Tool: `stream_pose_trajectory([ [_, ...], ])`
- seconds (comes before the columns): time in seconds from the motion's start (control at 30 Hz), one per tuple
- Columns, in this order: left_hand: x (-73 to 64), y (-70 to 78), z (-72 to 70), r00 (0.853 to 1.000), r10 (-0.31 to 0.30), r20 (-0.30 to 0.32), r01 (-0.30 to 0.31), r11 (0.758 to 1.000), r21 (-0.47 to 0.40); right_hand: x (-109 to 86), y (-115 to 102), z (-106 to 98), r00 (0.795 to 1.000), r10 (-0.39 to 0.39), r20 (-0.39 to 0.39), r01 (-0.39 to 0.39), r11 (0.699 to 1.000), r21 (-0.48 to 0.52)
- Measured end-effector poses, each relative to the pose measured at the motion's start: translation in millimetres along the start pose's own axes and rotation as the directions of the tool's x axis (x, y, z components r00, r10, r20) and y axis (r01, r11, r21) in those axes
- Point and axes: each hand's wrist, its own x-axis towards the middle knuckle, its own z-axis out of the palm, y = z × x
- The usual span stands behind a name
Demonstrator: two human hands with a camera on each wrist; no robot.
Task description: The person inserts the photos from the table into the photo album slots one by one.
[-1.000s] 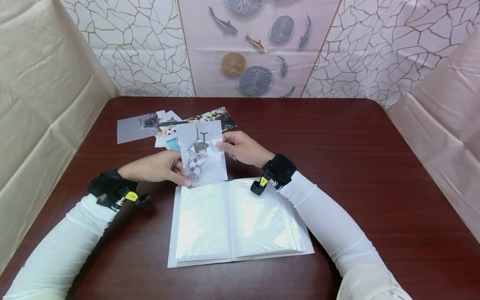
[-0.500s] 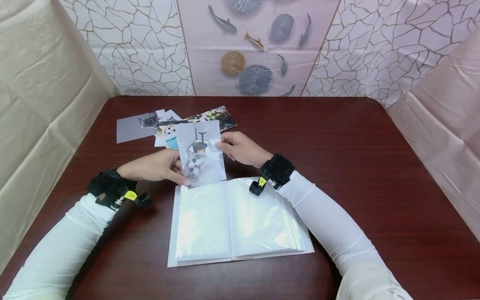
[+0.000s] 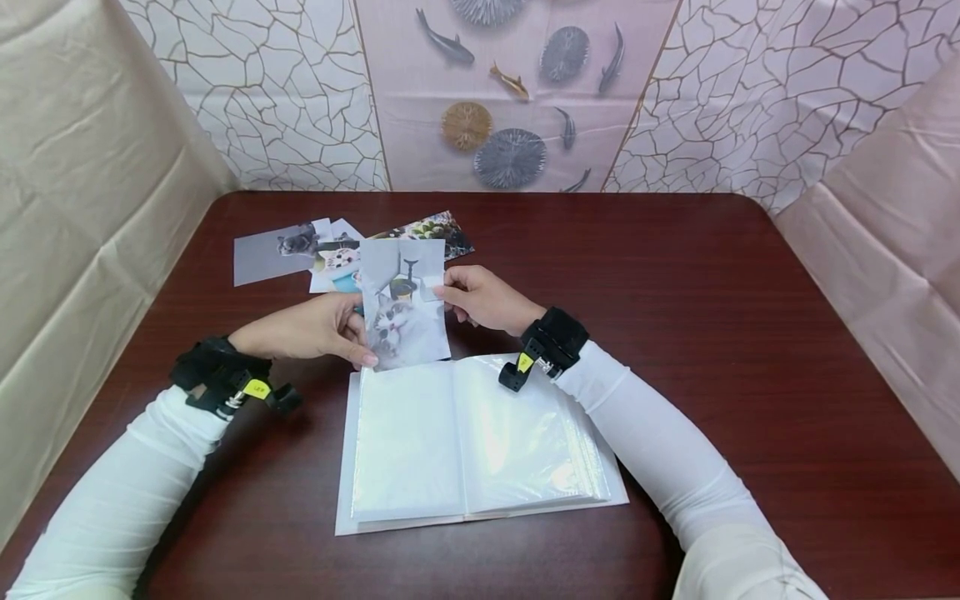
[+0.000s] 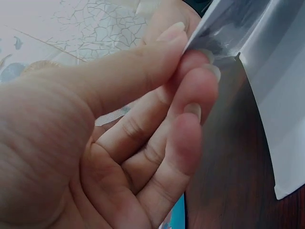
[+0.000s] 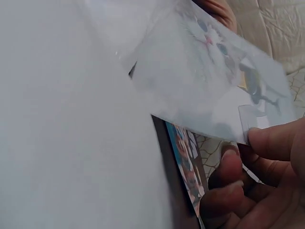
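Observation:
Between both hands a photo of a cat (image 3: 405,325) is held upright at the top edge of an open photo album (image 3: 408,450). My left hand (image 3: 315,335) pinches its lower left corner between thumb and fingers, as the left wrist view also shows. With thumb and fingertips my right hand (image 3: 487,296) pinches the photo's right edge. In the right wrist view the photo (image 5: 205,81) slants beside the album's page (image 5: 81,133). The bottom edge of the photo meets the left page's top; whether it is inside the clear sleeve I cannot tell.
Behind the held photo lie several loose photos, among them a grey cat photo (image 3: 270,254) and a colourful one (image 3: 442,233). All rest on a dark red-brown table (image 3: 675,292). Cloth hangings (image 3: 300,100) stand around the back and sides.
The photo has shifted slightly right and stands a little straighter. My left hand has moved a little up with it. The right hand and album have hardly moved.

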Motion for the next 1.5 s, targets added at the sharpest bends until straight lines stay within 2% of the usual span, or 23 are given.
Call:
stream_pose_trajectory([
  [0.3, -0.2, 0.0, -0.2, 1.000, -0.022, -0.005, 0.022, 1.000, 0.006, 0.0, 0.3, -1.2, 1.000, 0.006, 0.015, -0.006, 1.000, 0.013],
  [0.63, 0.7, -2.1, -0.3, 0.999, 0.028, 0.035, -0.025, 0.998, -0.065, 0.0, 1.7, -4.3, 1.000, -0.014, 0.003, 0.014, 1.000, 0.023],
  [0.87, 0.8, -1.4, -1.1, 0.999, 0.019, 0.027, -0.018, 0.999, -0.036, 1.7, 4.6, -3.2, 0.999, -0.035, -0.014, 0.036, 0.998, 0.051],
  [1.33, -0.2, -3.3, -2.1, 1.000, 0.013, 0.022, -0.012, 0.999, -0.036, 1.3, 6.3, -1.2, 0.998, -0.063, 0.005, 0.063, 0.996, 0.056],
  [1.5, 0.1, -3.4, -2.1, 1.000, 0.013, 0.028, -0.012, 0.999, -0.037, 1.9, 6.7, -1.2, 0.999, -0.048, 0.008, 0.048, 0.997, 0.060],
])
